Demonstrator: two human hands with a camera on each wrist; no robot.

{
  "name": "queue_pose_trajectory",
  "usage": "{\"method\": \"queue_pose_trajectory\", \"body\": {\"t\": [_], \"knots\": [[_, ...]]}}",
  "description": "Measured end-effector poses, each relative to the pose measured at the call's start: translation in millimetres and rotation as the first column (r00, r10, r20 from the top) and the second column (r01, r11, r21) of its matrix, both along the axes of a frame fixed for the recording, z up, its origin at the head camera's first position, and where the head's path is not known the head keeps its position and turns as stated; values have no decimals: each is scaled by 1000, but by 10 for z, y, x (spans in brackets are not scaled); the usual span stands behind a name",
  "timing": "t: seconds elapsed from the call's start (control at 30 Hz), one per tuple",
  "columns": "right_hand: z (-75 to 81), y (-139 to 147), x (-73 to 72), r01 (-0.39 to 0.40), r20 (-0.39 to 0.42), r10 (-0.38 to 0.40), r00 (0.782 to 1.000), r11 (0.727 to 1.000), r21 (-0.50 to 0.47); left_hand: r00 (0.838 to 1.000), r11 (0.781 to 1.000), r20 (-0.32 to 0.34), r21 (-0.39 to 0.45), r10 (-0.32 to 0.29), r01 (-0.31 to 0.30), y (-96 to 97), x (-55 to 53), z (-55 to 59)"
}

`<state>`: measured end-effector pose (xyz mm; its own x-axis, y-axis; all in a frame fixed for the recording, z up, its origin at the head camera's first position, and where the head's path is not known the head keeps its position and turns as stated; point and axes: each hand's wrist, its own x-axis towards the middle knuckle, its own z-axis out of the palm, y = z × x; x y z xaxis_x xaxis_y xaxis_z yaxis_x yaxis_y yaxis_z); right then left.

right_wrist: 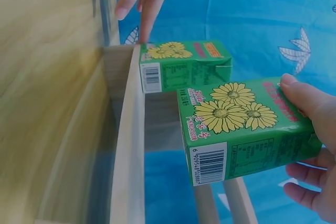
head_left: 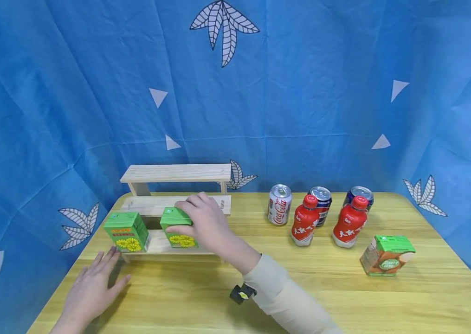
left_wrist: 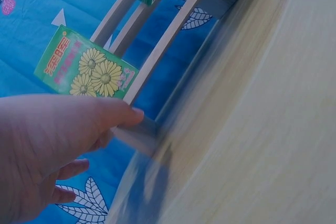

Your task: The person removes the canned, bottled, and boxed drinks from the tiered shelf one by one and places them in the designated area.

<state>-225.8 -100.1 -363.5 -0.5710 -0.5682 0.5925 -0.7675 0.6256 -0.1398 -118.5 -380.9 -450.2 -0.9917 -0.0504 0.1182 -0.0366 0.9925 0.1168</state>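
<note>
My right hand [head_left: 209,225] grips a green drink carton [right_wrist: 236,124] with yellow flowers, thumb on one side and fingers on the other. In the head view that carton stands over the lowest step of a pale wooden three-step rack [head_left: 172,174]; whether its base touches the step cannot be told. A matching carton [head_left: 128,234] rests at the left end of the same step. My left hand [head_left: 92,286] is by the rack's front left corner, its fingers fairly straight. In the left wrist view, the thumb [left_wrist: 123,114] lies close to the rack's end.
Right of the rack stand a silver cola can [head_left: 280,206], two dark blue cans [head_left: 322,197] and two red bottles [head_left: 305,222]. A brown and green carton [head_left: 387,257] sits farther right on the wooden table [head_left: 344,297]. Blue cloth [head_left: 302,93] hangs behind.
</note>
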Motion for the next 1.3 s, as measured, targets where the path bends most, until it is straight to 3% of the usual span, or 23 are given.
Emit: {"method": "queue_pose_trajectory", "body": {"t": [0.23,0.87,1.3], "knots": [[27,172,11,-40,-11,39,999,997,-73,1000,1000,4,12,-4,4,-8,6,-3],[-12,617,31,-77,-114,63,991,989,-124,1000,1000,-10,6,-8,8,-10,6,-7],[-101,919,59,-43,-129,31,991,995,-87,1000,1000,-4,9,-9,9,-4,13,5]]}}
